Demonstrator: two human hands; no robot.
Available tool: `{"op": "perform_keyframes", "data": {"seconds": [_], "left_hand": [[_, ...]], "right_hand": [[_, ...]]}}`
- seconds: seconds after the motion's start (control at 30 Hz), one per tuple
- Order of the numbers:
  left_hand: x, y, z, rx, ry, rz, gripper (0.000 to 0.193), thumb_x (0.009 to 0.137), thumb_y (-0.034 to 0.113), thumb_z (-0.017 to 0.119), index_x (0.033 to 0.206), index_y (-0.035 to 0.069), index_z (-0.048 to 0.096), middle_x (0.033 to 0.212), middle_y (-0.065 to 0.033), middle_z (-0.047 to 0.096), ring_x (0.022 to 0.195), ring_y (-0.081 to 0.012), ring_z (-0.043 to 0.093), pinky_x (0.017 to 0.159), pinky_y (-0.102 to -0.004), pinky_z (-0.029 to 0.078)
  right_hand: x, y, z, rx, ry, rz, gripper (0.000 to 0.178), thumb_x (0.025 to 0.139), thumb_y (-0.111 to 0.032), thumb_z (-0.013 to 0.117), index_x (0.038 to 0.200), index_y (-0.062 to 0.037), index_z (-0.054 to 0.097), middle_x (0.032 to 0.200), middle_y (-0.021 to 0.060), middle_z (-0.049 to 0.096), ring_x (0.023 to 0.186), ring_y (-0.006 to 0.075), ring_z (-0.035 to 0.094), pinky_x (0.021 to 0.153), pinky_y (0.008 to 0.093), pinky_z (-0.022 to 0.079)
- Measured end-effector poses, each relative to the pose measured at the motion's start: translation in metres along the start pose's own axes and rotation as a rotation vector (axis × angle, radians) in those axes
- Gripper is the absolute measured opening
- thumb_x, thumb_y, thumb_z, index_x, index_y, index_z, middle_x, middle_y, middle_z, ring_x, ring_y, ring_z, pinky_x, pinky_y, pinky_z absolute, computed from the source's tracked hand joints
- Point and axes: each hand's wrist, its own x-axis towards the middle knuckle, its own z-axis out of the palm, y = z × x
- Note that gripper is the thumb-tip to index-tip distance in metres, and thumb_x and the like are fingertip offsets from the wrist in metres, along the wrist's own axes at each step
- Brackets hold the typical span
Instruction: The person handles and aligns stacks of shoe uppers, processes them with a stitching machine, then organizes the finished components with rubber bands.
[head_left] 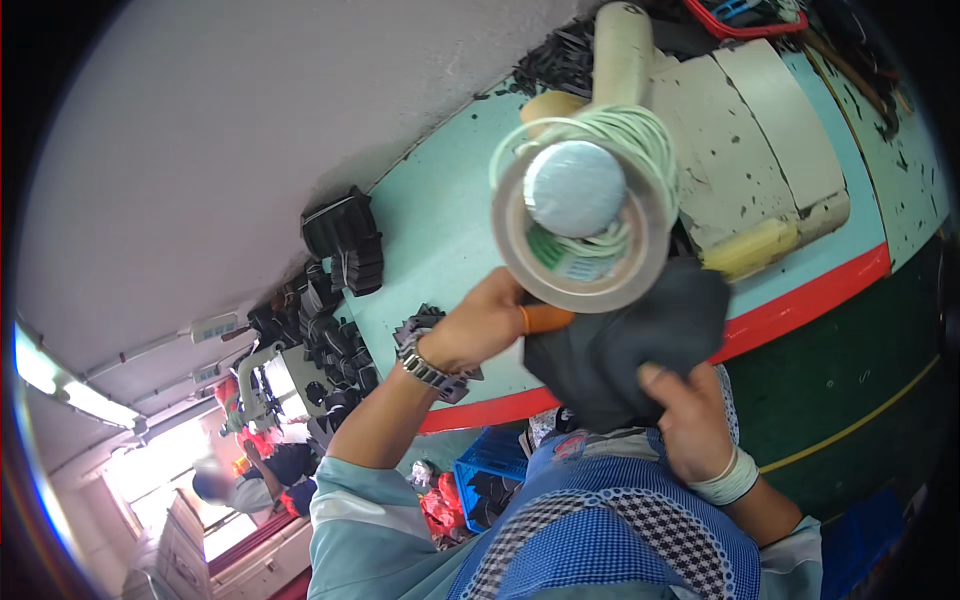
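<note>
My right hand [690, 420] grips the lower right of a soft black sheet piece [620, 350], thumb on top. The piece is blurred by motion, and I cannot tell whether it is leather or fabric. At its upper left edge, my left hand [485, 325] is closed on it, with an orange finger cover [545, 318] on one digit; the other fingertips are partly hidden. Just above both hands is the cream machine [622, 60], which carries a round ring [510, 250] with pale green cord [645, 135] coiled behind it and a silver disc [575, 188] in its centre.
Bundled black pieces [340, 225] stand by the wall on the pale green table [435, 190]. A red edge strip [800, 300] borders it. Black scraps [560, 60] lie behind the machine. A blue crate [490, 455] stands below, left of my apron. Another person [250, 490] sits farther left.
</note>
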Motion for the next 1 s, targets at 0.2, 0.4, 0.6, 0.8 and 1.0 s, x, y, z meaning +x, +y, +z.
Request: {"op": "perform_keyframes", "data": {"seconds": [0.2,0.4,0.6,0.8,1.0], "left_hand": [[0.017,-0.007,0.003,0.160,0.096,-0.067,0.041,0.082,0.006,0.066,0.120,-0.002,0.054,0.117,-0.0100,0.060,0.105,-0.0144,0.057,0.092,-0.0287,0.045],[-0.002,-0.002,0.001,-0.090,0.023,-0.135,0.036,0.082,0.008,0.067,0.115,-0.002,0.059,0.112,-0.0095,0.062,0.102,-0.0122,0.056,0.090,-0.0279,0.044],[0.018,-0.017,0.010,-0.023,0.129,-0.042,0.031,0.085,0.003,0.060,0.115,-0.002,0.059,0.115,-0.0108,0.061,0.105,-0.0146,0.056,0.093,-0.0296,0.042],[0.004,-0.012,0.003,-0.190,0.073,-0.214,0.039,0.084,0.007,0.064,0.120,0.002,0.051,0.113,-0.0066,0.057,0.091,-0.0142,0.058,0.082,-0.0310,0.049],[0.022,-0.024,0.009,-0.032,0.090,-0.152,0.036,0.090,0.008,0.056,0.124,0.002,0.048,0.116,-0.0098,0.057,0.101,-0.0164,0.059,0.085,-0.0328,0.050]], "right_hand": [[0.004,0.000,0.006,0.007,-0.081,0.041,0.025,0.085,-0.006,0.056,0.107,0.0062,0.056,0.105,0.0108,0.061,0.093,0.0147,0.058,0.084,0.0268,0.045],[-0.001,-0.005,0.001,-0.064,-0.195,0.056,0.022,0.086,-0.007,0.055,0.103,0.0069,0.058,0.101,0.0093,0.063,0.092,0.0139,0.059,0.083,0.0265,0.046],[0.001,-0.004,0.007,0.032,0.024,-0.056,0.022,0.087,-0.008,0.055,0.102,0.0068,0.059,0.100,0.0100,0.063,0.090,0.0128,0.059,0.081,0.0256,0.046],[-0.001,-0.003,-0.003,-0.077,-0.104,0.022,0.024,0.087,-0.008,0.056,0.105,0.0067,0.058,0.103,0.0102,0.062,0.093,0.0131,0.058,0.082,0.0258,0.045],[0.004,-0.004,-0.001,-0.023,-0.022,-0.090,0.025,0.087,-0.006,0.054,0.109,0.0060,0.055,0.104,0.0093,0.060,0.093,0.0141,0.057,0.085,0.0270,0.044]]}}
